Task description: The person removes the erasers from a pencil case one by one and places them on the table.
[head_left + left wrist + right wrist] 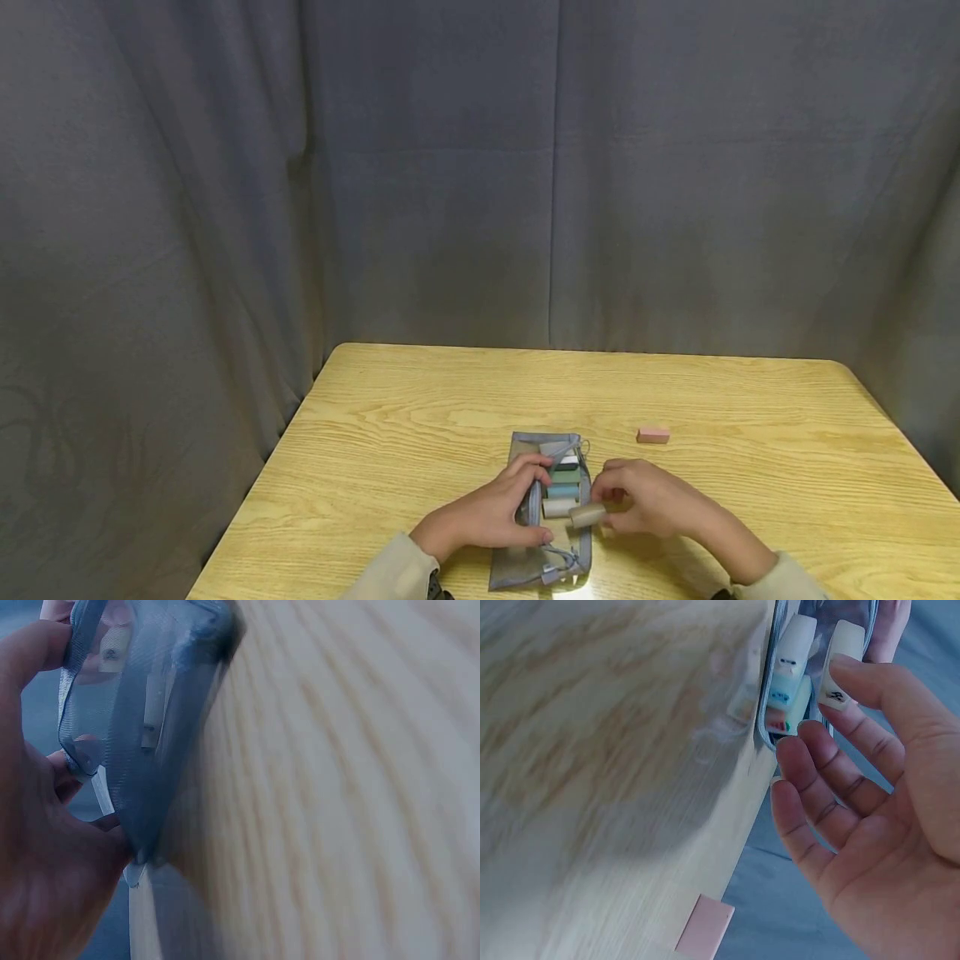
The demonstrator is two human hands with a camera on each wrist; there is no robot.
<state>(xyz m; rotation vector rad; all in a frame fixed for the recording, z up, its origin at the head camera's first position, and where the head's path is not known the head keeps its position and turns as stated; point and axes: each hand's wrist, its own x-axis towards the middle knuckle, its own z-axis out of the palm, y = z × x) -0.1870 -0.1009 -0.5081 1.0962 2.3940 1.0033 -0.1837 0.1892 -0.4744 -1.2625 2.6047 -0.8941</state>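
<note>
Curtained booth (room type unclear): grey drapes (442, 183), wood-grain table (405, 408).

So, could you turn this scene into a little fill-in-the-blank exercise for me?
1. The right hand pinches a pale block between its fingers and ____.
2. The left hand grips a pouch in which a ____ block lies between a green block and a white block.
3. The small block lying alone on the table is ____.

Missing words: thumb; blue; pink.
</note>
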